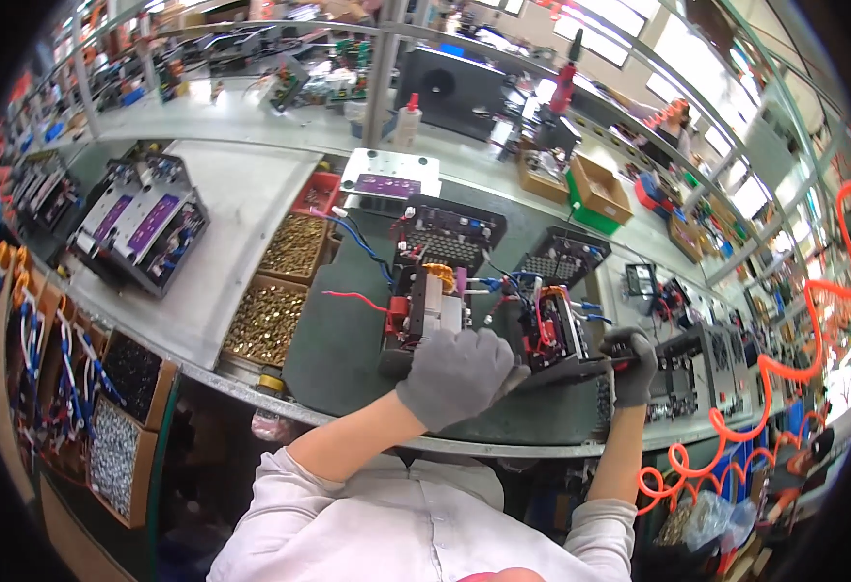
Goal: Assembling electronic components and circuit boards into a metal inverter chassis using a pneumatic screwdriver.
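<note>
One curled left hand (460, 376), any hold unclear; right hand (633, 372) around a half-hidden dark object (621, 365).

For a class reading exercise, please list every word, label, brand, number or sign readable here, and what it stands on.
No text can be read.
Purple rectangular panels, left: any print too small.
White plastic bottle with red nozzle: any marking too blurred.
Black perforated metal panel, centre: any marking too small.
</note>
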Demonstrator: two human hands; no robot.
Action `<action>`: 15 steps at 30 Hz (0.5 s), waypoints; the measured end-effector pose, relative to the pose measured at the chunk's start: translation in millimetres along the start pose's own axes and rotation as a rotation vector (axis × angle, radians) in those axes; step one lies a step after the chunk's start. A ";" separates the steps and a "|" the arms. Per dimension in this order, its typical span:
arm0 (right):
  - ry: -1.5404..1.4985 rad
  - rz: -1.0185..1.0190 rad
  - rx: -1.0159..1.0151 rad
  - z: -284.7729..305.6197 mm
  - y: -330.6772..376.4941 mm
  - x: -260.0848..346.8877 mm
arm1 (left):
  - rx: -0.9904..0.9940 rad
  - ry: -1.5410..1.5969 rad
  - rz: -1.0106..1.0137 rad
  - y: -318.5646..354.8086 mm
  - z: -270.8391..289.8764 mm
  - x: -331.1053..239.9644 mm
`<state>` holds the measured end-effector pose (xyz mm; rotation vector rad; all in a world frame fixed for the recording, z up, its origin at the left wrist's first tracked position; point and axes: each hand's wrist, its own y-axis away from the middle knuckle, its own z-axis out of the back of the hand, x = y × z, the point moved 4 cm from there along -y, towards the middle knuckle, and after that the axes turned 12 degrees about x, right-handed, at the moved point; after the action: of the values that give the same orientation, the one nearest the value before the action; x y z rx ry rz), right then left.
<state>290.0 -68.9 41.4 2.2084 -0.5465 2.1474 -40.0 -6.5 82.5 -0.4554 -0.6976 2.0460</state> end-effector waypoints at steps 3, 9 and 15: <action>0.025 -0.048 0.146 -24.3 -5.4 8.7 | -0.051 -0.032 0.000 13.4 9.7 10.3; 0.010 0.005 0.221 -88.6 -8.0 11.6 | -0.057 -0.113 0.004 30.0 36.7 52.7; -0.076 0.054 0.287 -162.7 -27.0 -5.4 | -0.213 -0.210 0.139 60.2 81.1 103.1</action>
<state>139.7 -1.7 51.7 2.4521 -0.3191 2.3061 -178.2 30.2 101.9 -0.4230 -1.0426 2.1799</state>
